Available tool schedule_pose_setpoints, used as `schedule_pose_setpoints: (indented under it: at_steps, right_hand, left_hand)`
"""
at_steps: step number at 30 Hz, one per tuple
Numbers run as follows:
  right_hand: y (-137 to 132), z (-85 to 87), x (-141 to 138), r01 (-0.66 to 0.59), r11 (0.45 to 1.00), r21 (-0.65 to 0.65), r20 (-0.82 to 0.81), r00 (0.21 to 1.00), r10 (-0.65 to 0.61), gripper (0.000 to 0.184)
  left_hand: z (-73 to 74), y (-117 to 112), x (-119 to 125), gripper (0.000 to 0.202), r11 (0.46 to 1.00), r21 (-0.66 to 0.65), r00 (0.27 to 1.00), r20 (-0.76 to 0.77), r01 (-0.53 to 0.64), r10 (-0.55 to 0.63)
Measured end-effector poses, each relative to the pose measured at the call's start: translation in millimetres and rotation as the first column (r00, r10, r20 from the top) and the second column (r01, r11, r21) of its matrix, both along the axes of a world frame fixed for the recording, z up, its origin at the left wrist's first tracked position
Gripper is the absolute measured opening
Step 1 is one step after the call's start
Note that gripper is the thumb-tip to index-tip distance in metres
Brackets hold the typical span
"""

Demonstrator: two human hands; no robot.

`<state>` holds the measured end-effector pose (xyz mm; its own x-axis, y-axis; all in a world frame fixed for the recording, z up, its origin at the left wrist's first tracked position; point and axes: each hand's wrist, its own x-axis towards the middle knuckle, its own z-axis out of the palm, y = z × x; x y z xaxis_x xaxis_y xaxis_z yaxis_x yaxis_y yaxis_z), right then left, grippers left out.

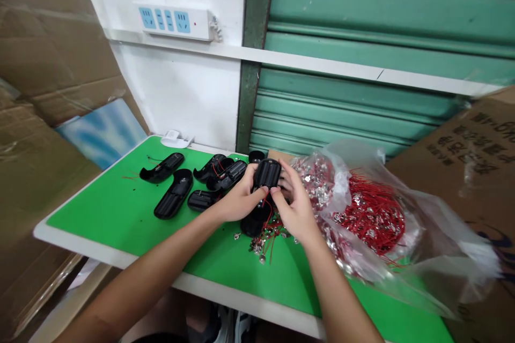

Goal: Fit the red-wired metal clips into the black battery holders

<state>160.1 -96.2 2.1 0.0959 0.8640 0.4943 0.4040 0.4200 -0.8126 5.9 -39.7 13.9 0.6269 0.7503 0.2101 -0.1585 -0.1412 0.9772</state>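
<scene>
Between both hands, a black plastic battery housing [267, 173] is held up over the green table, its slotted battery compartment facing me. My left hand [241, 197] grips its left side, thumb on the lower edge. My right hand [295, 206] closes on the right side, with its thumb also at the lower edge. A thin red wire [266, 202] hangs near the thumbs; its far end is hidden. Below the hands, another black housing [253, 224] lies beside a small pile of metal battery contacts [261, 246] with red wires.
Several black housings [174, 194] lie left on the green tabletop [100, 214]. At right, a clear plastic bag [434, 236] holds red-wired contacts [374, 214]; another bag holds metal pieces [319, 177]. Cardboard boxes [44, 37] flank the table. A power strip [173, 21] hangs on the wall.
</scene>
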Motion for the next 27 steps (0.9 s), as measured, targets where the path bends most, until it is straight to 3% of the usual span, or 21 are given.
schedule_pose_setpoints:
  at_steps: [9, 17, 27]
  right_hand:
    - [-2.1, -2.4, -7.3, 0.017, 1.000, 0.024, -0.005, 1.000, -0.017, 0.054]
    - [-4.6, -10.3, -17.5, 0.123, 0.990, 0.064, 0.076, 0.989, -0.128, 0.054]
    - [-4.9, -16.5, -25.6, 0.172, 0.983, 0.060, 0.048, 0.983, -0.175, 0.055]
  left_hand:
    - [3.8, 0.8, -3.6, 0.042, 0.992, 0.124, 0.999, -0.050, -0.003, 0.010]
    - [0.0, 3.0, -3.4, 0.038, 0.987, 0.164, 1.000, -0.027, -0.005, 0.009]
    - [1.4, -3.6, -0.4, 0.032, 0.955, 0.282, 0.988, -0.101, -0.085, 0.118]
